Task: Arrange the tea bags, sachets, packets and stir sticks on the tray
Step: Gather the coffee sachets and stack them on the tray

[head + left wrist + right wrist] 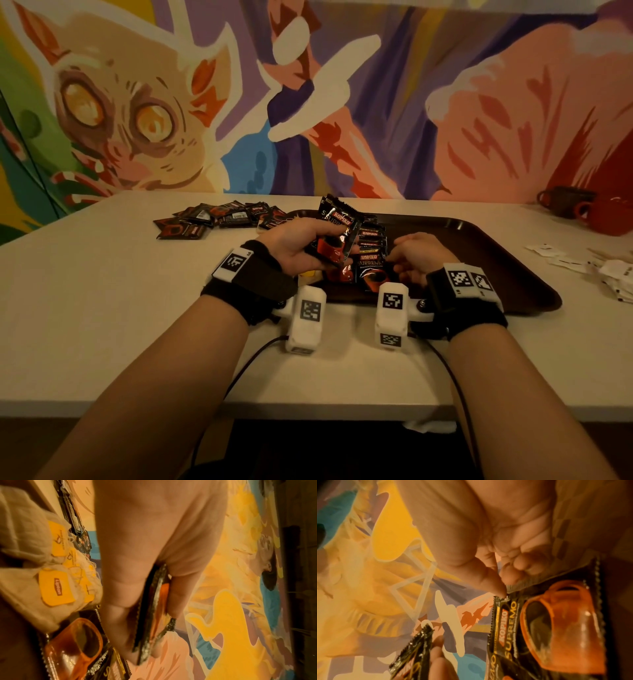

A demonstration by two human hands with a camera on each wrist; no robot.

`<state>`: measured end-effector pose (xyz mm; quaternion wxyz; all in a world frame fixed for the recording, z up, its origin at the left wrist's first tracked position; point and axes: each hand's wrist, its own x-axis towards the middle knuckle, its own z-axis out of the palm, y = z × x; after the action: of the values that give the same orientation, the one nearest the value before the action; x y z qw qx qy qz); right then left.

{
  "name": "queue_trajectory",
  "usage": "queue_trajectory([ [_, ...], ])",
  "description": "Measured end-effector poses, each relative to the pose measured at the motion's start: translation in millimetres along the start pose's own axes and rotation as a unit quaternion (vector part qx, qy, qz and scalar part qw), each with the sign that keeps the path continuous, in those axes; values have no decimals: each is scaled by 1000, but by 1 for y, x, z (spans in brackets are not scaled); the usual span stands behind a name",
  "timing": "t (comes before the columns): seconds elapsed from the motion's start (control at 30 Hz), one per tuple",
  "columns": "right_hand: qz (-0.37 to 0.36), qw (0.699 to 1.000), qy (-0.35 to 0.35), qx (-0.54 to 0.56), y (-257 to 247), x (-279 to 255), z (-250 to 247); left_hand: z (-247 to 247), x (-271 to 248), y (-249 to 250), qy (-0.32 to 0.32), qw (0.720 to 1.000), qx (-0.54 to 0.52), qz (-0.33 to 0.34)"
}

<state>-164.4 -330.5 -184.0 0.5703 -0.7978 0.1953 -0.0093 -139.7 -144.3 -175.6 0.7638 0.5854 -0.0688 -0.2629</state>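
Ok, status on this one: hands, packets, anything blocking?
Left hand grips coffee packets above tray. Right hand pinches the top packet of the row on the tray. Loose pile waits on table; nothing blocking.

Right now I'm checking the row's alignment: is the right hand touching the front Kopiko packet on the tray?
Touching. The right wrist view shows the right hand with fingertips on the Kopiko packet corner.
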Motion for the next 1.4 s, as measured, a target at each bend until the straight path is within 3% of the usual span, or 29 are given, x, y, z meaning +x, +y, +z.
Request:
queue_trajectory([
  [0.17,-92,990,12,106,1,-2,3,-1,0,0,-31,999,-17,35],
  [0.27,-165,968,-41,182,-1,-11,9,0,1,-1,-31,998,-7,61],
  [0.4,-217,956,-81,180,-5,-18,17,2,-1,-3,-46,995,23,84],
  [0.6,-162,957,-83,226,-5,-13,17,-3,0,1,3,997,12,82],
  [0.7,-121,974,-82,171,-2,-10,17,-13,2,7,62,994,-33,87],
  [0.83,-79,987,-102,98,0,-10,20,-18,1,9,80,992,-63,70],
  [1.23,-80,988,-89,99,-1,-3,27,-19,-6,13,29,1000,0,12],
  [1.4,-70,988,-82,111,-1,-4,28,-18,-2,10,12,998,47,-47],
])
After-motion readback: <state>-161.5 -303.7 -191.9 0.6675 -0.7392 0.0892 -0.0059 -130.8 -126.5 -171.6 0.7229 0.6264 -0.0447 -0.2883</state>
